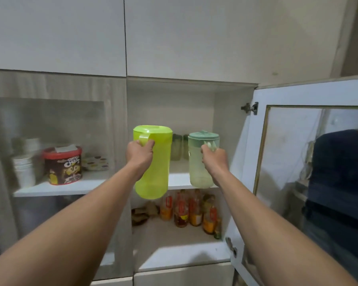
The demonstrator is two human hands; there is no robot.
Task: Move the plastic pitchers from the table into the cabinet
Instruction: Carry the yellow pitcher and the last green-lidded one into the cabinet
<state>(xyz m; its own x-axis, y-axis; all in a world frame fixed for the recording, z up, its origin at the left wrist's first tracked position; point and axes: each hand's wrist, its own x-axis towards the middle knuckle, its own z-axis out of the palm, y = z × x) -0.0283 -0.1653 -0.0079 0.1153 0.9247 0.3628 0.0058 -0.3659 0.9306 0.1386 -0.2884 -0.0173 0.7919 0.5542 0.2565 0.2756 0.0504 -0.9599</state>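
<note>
both fists are clenched round pitcher handles, arms stretched out toward the open cabinet point(234, 129). left hand point(140, 154) grips the looped handle of the lime pitcher point(156, 162), a tall, rounded, translucent plastic jug with a flat lid in the same bright colour; it hangs in the air before the front edge of the upper shelf point(178, 179), its base dropping below that edge. right hand point(214, 159) grips the handle of the pale green pitcher point(196, 162), a cloudy, ribbed plastic cylinder under a duller sage lid with a small knob on top; its base sits level with the shelf lip, and i cannot tell whether it touches. behind them on the smooth white shelf stand some greenish tumblers point(179, 146), blurred. below, glossy bottles point(191, 209) with orange and red labels crowd the lower shelf. to the left, behind a glass door panel, a red-lidded choco chips tub point(63, 165) sits beside stacked white paper cups point(24, 164). the glass-paned door point(314, 162) swings open on the right, metal hinge showing.
</note>
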